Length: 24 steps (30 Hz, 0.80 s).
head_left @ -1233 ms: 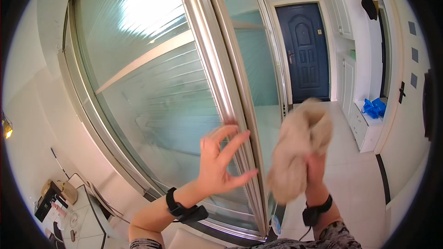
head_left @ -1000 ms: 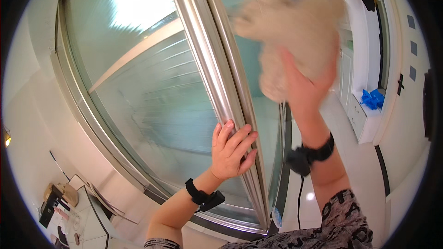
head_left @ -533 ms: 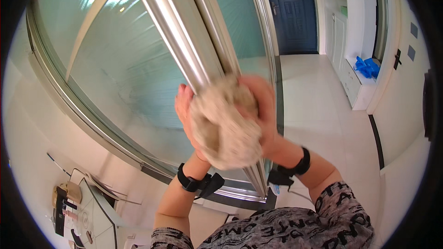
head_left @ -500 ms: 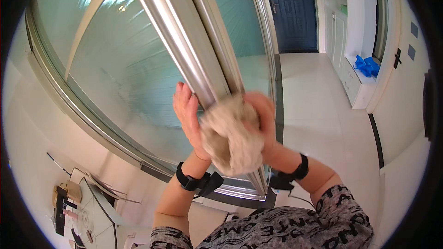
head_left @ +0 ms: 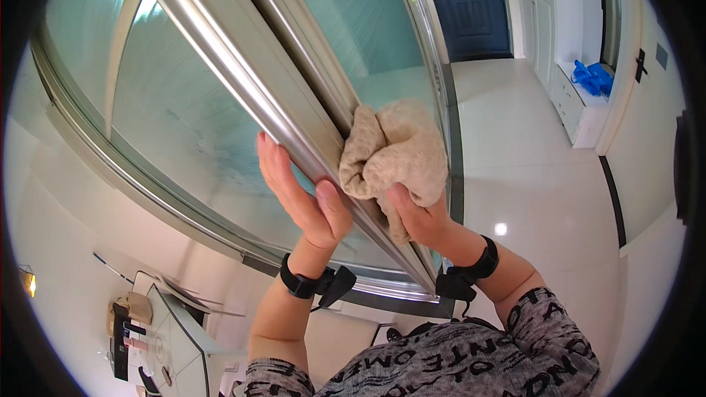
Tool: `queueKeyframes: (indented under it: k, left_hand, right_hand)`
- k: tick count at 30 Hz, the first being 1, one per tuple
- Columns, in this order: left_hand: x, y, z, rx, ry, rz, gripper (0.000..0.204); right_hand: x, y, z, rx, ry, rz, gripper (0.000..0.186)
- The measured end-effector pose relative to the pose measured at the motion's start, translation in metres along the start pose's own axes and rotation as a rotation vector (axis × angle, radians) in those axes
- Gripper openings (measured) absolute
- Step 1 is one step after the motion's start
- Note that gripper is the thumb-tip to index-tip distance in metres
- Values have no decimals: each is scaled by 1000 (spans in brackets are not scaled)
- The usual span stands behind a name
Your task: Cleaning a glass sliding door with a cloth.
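Observation:
My left hand (head_left: 301,195) grips the outer silver upright (head_left: 213,66) of a curved frosted-glass shower enclosure (head_left: 184,132), thumb on the metal and fingers along the glass side. Just to its right, my right hand (head_left: 423,217) holds a bunched, thick beige cloth (head_left: 401,154) against the metal uprights. The cloth hides most of the right fingers and part of the frame beneath it. Both wrists carry black straps with small devices.
A tiled hallway (head_left: 507,176) runs along the right to a navy door (head_left: 471,7), past white cabinets (head_left: 577,114) with blue plastic items (head_left: 594,77). A white side door (head_left: 643,147) is at far right. At lower left stands a white table (head_left: 176,353) with small items.
My left hand, loose earlier, now grips the upright. My right hand has brought the cloth from high up down onto the frame, then slid it slightly up. The view has tilted downward.

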<state>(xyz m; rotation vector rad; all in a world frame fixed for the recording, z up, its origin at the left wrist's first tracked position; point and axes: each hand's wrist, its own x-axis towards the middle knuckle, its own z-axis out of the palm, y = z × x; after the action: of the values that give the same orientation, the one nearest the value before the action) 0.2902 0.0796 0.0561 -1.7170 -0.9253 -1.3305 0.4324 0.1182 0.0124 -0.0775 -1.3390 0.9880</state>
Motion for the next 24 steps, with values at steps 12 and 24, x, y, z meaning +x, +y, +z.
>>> queueKeyframes:
  k: [12,24]
  left_hand:
    - [-4,-1,4,33,65,62,55]
    - [-2,7,5,50,-21,49,51]
  right_hand:
    - [-11,7,-7,-152,144,57,22]
    - [240,-105,59,-288,116,-589,34]
